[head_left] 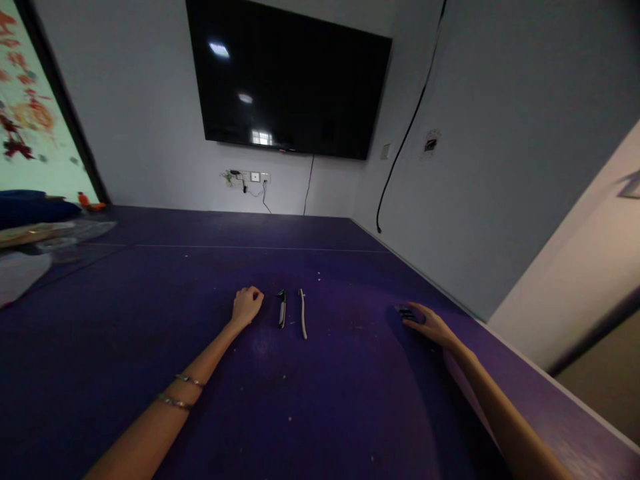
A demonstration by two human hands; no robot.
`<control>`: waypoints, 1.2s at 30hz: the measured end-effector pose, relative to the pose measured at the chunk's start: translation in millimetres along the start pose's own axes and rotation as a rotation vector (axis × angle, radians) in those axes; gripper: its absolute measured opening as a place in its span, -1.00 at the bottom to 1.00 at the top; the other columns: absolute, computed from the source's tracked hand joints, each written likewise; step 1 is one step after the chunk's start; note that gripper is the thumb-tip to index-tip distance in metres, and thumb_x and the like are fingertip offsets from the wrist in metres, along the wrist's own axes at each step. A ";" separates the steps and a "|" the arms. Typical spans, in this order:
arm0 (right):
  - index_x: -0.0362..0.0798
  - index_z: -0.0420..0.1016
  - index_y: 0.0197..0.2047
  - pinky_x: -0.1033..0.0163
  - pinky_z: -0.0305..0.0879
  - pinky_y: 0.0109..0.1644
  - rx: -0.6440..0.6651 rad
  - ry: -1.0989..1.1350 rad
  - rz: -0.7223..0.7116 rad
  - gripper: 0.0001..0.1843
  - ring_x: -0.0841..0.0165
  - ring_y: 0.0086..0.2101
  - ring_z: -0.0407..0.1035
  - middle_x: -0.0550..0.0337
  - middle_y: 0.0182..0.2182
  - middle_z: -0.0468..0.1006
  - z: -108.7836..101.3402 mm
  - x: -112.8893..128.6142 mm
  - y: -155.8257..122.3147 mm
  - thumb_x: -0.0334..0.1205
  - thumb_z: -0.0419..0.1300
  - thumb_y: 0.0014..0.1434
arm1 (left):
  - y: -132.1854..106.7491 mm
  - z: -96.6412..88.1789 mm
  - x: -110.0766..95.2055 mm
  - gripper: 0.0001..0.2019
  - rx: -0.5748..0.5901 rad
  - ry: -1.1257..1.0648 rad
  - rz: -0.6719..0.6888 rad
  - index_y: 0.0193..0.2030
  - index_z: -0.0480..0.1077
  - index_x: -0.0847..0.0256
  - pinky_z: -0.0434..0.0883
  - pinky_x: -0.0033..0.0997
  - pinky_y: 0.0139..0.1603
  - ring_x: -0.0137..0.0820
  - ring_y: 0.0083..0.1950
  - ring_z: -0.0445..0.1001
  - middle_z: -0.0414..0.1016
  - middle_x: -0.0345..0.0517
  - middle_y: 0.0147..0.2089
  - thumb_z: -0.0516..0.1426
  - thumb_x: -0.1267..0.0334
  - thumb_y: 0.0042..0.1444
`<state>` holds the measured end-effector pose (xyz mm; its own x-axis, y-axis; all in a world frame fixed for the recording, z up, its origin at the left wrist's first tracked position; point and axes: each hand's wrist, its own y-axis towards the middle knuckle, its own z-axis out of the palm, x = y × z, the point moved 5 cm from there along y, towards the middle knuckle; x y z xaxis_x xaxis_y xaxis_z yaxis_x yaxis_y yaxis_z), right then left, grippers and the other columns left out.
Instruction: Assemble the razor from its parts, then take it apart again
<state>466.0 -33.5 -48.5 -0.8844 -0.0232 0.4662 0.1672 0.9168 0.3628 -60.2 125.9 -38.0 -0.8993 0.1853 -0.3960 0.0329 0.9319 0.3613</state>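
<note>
My left hand (247,305) rests on the purple tabletop (330,400) with its fingers curled into a loose fist; nothing shows in it. Just to its right lies a razor (283,312), black with a pale grey handle. Beside that is a thin white toothbrush (303,317), roughly parallel to the razor and apart from it. Farther right, my right hand (430,325) has its thumb and fingers around a small dark object (405,312) with several dark bars, low at the tabletop. Its exact kind is too small and dim to tell.
A large television (290,80) hangs on the wall above sockets (255,177) with cords. A black cable (410,120) dangles by the right wall. Clear plastic packaging (75,233) and dark blue cloth (35,207) lie at the left. Small white specks dot the tabletop.
</note>
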 end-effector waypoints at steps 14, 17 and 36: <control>-0.06 0.39 0.05 0.05 0.24 0.07 0.066 0.011 0.021 -0.36 0.11 -0.01 0.35 -0.02 -0.02 0.47 11.6 -18.7 11.6 0.07 0.19 -0.08 | 0.1 1.6 1.4 -0.81 0.020 -0.021 -0.002 -0.31 0.45 0.21 0.31 -0.30 -0.06 -0.26 -0.09 0.39 0.45 -0.02 -0.21 0.01 0.27 0.10; -0.03 0.42 0.01 0.10 0.29 0.03 0.036 0.020 0.006 -0.39 0.14 -0.05 0.38 0.04 -0.06 0.51 9.5 -15.6 11.0 0.07 0.20 -0.11 | -0.1 1.3 1.2 -0.82 0.023 -0.018 -0.002 -0.31 0.45 0.21 0.31 -0.30 -0.06 -0.26 -0.09 0.38 0.45 -0.02 -0.21 0.02 0.27 0.10; -0.04 0.27 0.10 0.08 0.21 0.08 0.061 0.177 -0.230 -0.33 0.19 -0.03 0.34 0.04 -0.09 0.48 68.8 136.9 41.3 0.04 0.23 -0.06 | -4.6 -2.3 -3.9 -0.82 0.036 0.007 -0.008 -0.30 0.45 0.20 0.27 -0.33 -0.01 -0.27 -0.07 0.36 0.44 -0.03 -0.18 0.02 0.30 0.09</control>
<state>321.8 28.7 -25.2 -0.8057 -0.2974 0.5123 -0.0601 0.9014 0.4288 -57.8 120.2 -36.2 -0.9028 0.1758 -0.3925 0.0415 0.9440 0.3274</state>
